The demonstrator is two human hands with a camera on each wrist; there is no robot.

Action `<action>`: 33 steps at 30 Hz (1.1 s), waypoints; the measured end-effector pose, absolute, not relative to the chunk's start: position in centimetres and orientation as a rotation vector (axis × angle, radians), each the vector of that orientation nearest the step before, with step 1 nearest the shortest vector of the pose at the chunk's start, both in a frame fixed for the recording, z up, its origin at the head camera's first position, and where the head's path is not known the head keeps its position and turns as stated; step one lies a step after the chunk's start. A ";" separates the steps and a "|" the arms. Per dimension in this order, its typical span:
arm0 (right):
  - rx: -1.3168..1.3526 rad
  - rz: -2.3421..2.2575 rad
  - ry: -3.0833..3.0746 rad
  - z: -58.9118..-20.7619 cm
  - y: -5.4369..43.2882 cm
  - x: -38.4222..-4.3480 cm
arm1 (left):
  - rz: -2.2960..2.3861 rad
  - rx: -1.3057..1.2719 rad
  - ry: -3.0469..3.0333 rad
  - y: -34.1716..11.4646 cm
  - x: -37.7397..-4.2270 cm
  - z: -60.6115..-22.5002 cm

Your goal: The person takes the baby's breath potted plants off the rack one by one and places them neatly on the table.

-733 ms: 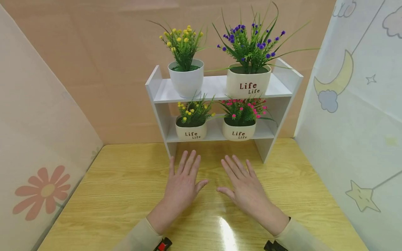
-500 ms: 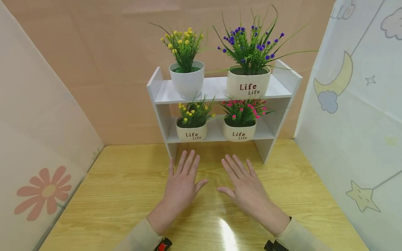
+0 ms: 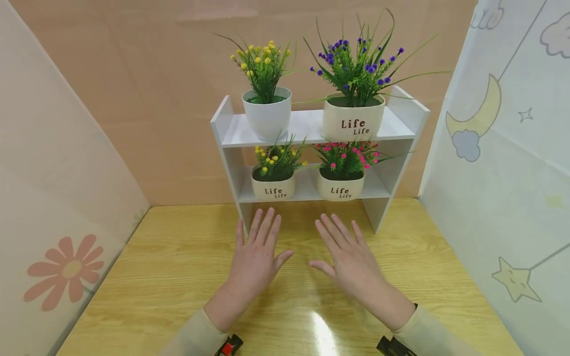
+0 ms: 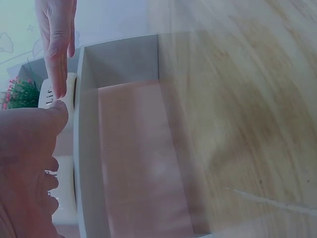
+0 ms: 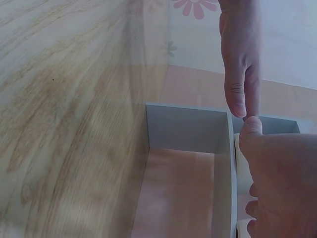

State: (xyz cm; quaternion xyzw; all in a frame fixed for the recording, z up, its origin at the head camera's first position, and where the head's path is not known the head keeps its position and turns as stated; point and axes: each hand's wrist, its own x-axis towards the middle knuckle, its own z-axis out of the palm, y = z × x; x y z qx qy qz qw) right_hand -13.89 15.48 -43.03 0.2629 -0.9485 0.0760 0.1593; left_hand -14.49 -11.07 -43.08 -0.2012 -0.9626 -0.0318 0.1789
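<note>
My left hand (image 3: 254, 262) hovers over the wooden table with its fingers spread, palm down and holding nothing. Beside it, my right hand (image 3: 354, 264) has its fingers straight, also holding nothing. Both point toward a white two-tier shelf (image 3: 307, 121) at the back. Its upper tier bears a white pot (image 3: 267, 118) of yellow flowers and a larger cream pot (image 3: 354, 118) of purple flowers. On the lower tier stand a cream pot (image 3: 273, 189) with yellow flowers and another cream pot (image 3: 340, 189) with pink flowers. In the left wrist view, my left hand (image 4: 27, 163) overlaps the lower pots.
The wooden table (image 3: 156, 277) carries the shelf near its back edge. A peach backdrop (image 3: 133, 99) hangs behind. Printed side panels flank the table, with a flower on the left panel (image 3: 53, 173) and a moon and star on the right panel (image 3: 516, 188).
My hands have shifted slightly forward toward the shelf, fingers still straight. The head view has tilted a little, so the shelf and pots sit slightly lower. The pots keep their places on the shelf.
</note>
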 end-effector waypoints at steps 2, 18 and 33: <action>0.755 0.221 -2.698 -42.7 15.5 -13.8 | -0.094 -0.570 -2.708 -11.1 -14.4 -42.8; 0.782 0.198 -2.579 -39.3 16.0 -14.2 | -0.098 -0.547 -2.614 -11.7 -14.5 -39.5; 0.791 0.181 -2.551 -35.9 16.3 -14.2 | -0.145 -0.502 -2.573 -12.9 -14.3 -36.6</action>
